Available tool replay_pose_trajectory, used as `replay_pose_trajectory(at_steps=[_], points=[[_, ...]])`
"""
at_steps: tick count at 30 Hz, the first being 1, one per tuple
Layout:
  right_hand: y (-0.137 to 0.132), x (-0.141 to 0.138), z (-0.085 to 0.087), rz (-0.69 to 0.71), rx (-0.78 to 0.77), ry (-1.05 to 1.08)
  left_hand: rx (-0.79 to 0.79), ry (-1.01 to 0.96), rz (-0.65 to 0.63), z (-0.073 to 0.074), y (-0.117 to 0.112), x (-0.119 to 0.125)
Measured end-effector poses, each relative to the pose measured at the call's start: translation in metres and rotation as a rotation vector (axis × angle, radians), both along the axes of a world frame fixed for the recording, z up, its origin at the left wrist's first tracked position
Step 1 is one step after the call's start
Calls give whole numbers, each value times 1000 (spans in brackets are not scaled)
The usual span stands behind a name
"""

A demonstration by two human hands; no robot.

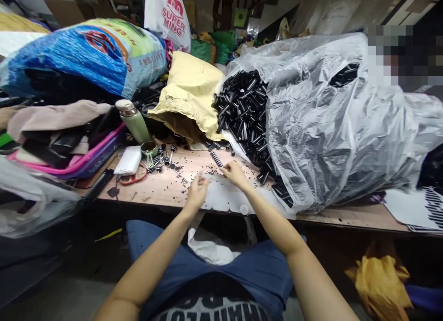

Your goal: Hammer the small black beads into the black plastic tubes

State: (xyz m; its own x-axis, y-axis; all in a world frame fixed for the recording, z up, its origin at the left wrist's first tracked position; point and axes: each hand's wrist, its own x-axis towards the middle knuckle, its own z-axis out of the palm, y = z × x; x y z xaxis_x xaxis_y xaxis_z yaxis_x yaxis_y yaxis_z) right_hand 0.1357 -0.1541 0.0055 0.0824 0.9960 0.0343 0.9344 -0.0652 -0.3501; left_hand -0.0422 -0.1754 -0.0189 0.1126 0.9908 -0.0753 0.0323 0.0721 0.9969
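My right hand pinches the near end of a short, ridged black-and-silver rod, which points away to the upper left. To its left, my left hand is closed with thumb and fingertips together; whatever may be between them is too small to name. Both hands are just above the front of the wooden table, beside a pale sheet. Tiny dark bits lie scattered around them. More ridged rods lie in a loose group to the left.
A big translucent bag on the right spills black tubes. Behind my hands slumps a yellow sack. A green flask, white power bank, red scissors and pink-rimmed basket stand or lie leftward.
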Motion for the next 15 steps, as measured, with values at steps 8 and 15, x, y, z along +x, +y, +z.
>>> replay_pose_trajectory(at_steps=[8,15], points=[[-23,19,23,1,164,10,-299,-556,53,-3,22,14],[6,88,47,-198,230,31,-114,-342,-80,1,12,2]])
